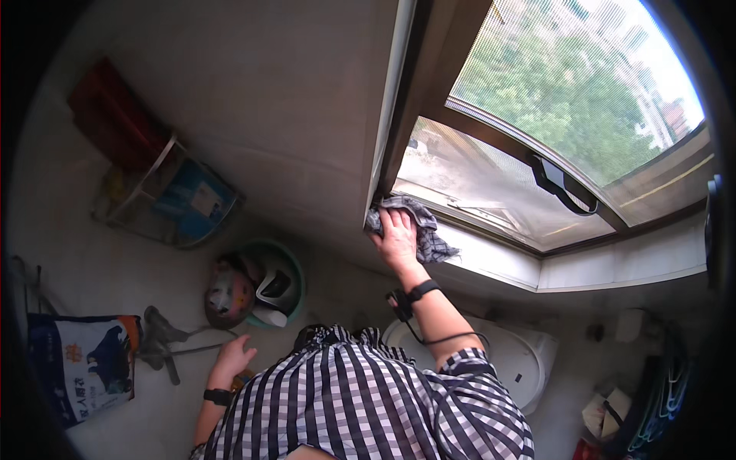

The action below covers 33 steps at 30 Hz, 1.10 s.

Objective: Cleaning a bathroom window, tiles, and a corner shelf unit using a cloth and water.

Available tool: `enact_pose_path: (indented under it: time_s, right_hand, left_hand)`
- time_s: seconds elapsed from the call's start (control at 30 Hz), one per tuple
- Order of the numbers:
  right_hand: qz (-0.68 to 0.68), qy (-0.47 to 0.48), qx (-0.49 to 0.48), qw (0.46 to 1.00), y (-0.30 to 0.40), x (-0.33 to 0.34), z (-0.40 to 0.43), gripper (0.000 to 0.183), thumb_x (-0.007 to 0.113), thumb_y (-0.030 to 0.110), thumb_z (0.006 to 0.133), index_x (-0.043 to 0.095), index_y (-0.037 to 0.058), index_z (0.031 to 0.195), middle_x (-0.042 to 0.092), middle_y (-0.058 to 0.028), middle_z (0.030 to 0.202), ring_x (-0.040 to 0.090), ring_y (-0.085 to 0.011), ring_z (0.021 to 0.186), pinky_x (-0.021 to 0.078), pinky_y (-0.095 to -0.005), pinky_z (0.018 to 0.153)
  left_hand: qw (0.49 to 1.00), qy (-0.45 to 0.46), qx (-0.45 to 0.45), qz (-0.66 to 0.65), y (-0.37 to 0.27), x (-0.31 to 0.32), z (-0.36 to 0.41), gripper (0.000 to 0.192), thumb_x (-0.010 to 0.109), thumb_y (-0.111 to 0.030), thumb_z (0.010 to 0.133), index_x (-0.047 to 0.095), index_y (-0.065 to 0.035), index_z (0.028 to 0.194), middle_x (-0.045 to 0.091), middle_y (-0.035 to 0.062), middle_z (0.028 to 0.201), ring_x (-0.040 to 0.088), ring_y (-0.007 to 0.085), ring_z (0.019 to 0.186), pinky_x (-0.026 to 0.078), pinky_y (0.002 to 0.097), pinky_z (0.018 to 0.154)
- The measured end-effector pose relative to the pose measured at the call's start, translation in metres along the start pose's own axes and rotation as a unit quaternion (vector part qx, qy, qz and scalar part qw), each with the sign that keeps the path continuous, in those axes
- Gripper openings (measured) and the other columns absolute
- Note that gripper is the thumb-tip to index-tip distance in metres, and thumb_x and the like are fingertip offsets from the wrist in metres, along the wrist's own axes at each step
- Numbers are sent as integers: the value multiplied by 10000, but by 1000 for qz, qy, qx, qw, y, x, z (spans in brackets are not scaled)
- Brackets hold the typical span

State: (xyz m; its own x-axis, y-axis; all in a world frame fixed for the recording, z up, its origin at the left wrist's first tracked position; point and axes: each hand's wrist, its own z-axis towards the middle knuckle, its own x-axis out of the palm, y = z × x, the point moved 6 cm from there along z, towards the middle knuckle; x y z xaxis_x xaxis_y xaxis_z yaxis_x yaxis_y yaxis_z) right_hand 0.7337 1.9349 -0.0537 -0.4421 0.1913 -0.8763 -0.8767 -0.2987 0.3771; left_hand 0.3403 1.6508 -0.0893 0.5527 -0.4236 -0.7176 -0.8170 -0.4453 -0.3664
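Observation:
My right hand [398,240] presses a grey checked cloth [432,238] against the left corner of the white window sill [489,267], with part of the cloth spread to the right of my fingers. Above it stands the brown window frame [500,137] with its mesh screen [552,86]. A dark handle [560,184] sits on the frame's crossbar, and a metal stay [489,214] shows low behind the pane. Low at my left side, my left hand [233,355] hangs with its fingers apart, holding nothing that I can see.
A green tub [300,287] holds helmets [230,293]. Beyond it stands a rack [141,198] with a blue package [192,195] and a red container [115,115]. A printed bag [86,368] hangs at left. A white toilet [506,368] lies under my right arm; hangers [661,402] hang at right.

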Motion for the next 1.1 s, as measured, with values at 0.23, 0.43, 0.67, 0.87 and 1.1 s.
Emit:
enact_pose_path:
  time_s: [0.23, 0.43, 0.67, 0.87, 1.1]
  right_hand:
    - [-42, 109, 40, 992, 12, -9, 33, 543, 744, 326, 710, 593, 95, 1178, 563, -99, 1136, 472, -303, 1124, 405, -455, 917]
    - [6, 172, -88, 981, 5, 3, -14, 549, 744, 184, 635, 614, 157, 1168, 583, -65, 1052, 504, -273, 1057, 409, -433, 883]
    - [97, -79, -7, 992, -22, -53, -39, 465, 673, 67, 618, 616, 80, 1080, 575, -132, 894, 543, -357, 884, 437, -449, 780]
    - [-31, 35, 18, 999, -1, 2, 7, 556, 720, 241, 703, 552, 13, 1181, 536, -149, 1197, 459, -324, 1161, 383, -432, 988]
    - [-5, 29, 2, 1000, -1, 1, 10, 497, 664, 335, 778, 565, 54, 1176, 587, -127, 1143, 508, -295, 1137, 405, -423, 949]
  left_hand:
    - [1000, 13, -25, -1, 22, 9, -12, 496, 689, -280, 782, 584, -44, 1205, 652, 193, 1082, 612, 358, 1014, 483, 418, 874]
    - [1000, 21, -19, -11, 12, 1, -2, 518, 692, -282, 780, 573, -63, 1234, 656, 178, 1066, 624, 333, 991, 494, 414, 847]
    - [998, -16, -50, -28, 40, -6, -16, 495, 688, -272, 774, 586, -59, 1209, 659, 173, 1071, 623, 347, 993, 499, 409, 840]
    - [999, 19, -28, 3, 25, 6, -16, 531, 686, -274, 781, 568, -17, 1230, 645, 209, 1101, 620, 353, 1020, 497, 410, 867]
    - [999, 30, -20, -12, 50, 16, -4, 518, 691, -264, 770, 576, -24, 1215, 649, 211, 1086, 629, 346, 1002, 499, 411, 857]
